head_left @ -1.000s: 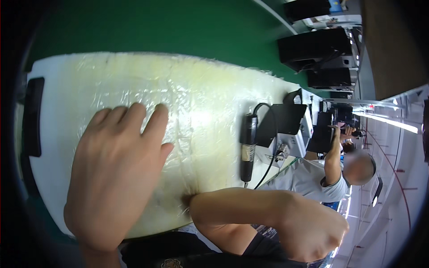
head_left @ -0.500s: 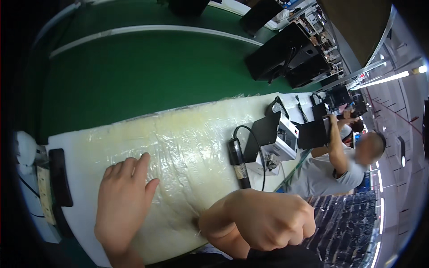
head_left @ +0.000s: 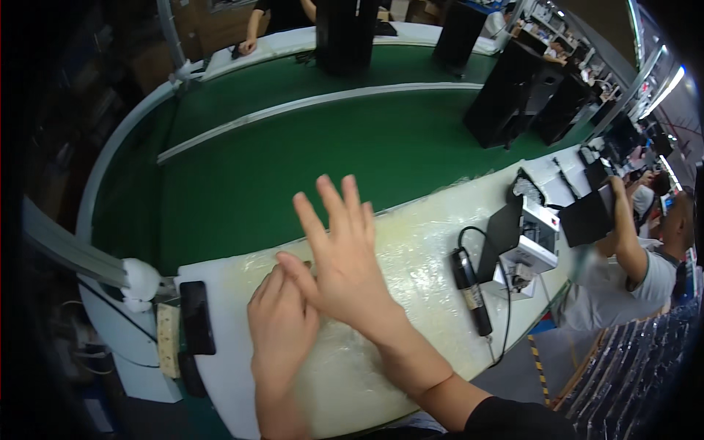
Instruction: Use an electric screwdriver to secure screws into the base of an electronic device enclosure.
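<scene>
My right hand is raised over the bench with its palm down and its fingers stretched apart, holding nothing. Just beside it, to the left, is my left hand, its fingers bent under and its back up. The right thumb overlaps the left hand's fingers, and what lies under the left fingers is hidden. Beneath both hands spreads the pale bench top, covered in wrinkled clear film. To the right lies a black corded handheld tool, beside a black and white boxy machine. Neither hand touches them.
A black phone-like slab and a cream power strip lie at the bench's left end. Beyond runs a green belt carrying tall black cabinets. At right, another person holds a black panel.
My right hand has moved left and up from the lower middle, going from a fist to spread fingers. My left hand's fingers have bent under. The view has shifted, showing more on the left.
</scene>
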The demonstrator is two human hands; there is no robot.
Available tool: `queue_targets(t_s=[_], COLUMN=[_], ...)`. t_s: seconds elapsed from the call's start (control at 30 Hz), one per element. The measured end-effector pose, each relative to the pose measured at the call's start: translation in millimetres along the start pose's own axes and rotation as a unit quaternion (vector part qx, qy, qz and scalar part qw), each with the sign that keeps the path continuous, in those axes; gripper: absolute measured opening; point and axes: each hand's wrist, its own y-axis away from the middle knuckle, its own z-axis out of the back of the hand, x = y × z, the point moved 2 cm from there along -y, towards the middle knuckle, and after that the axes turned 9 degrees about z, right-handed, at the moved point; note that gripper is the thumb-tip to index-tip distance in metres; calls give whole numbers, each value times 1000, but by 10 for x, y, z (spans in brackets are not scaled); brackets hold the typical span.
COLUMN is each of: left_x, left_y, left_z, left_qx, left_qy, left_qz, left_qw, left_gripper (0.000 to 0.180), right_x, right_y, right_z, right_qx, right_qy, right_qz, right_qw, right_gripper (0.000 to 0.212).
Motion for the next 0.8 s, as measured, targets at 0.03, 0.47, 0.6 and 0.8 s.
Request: queue_targets(t_s=[0.03, 0.47, 0.6, 0.8], left_x=[23, 1, -19, 181], left_y=[-27, -25, -61, -112], left_z=[-35, -94, -106, -82], left_qx=[-11, -13, -63, 8], left_qy=[1, 37, 92, 639], left_qz=[10, 80, 92, 138], left_qw=[1000, 996, 989, 757], left_gripper=[16, 22, 33, 49], right_x=[3, 30, 41, -20], right_y=[5, 9, 1, 20], right_z=[-21, 57, 78, -20], right_qx=[34, 36, 45, -54], right_qy=[55, 34, 6, -335], right_qz=[-3, 10, 17, -43], right_qw=[998, 999, 999, 940], right_gripper=[65, 70, 69, 64])
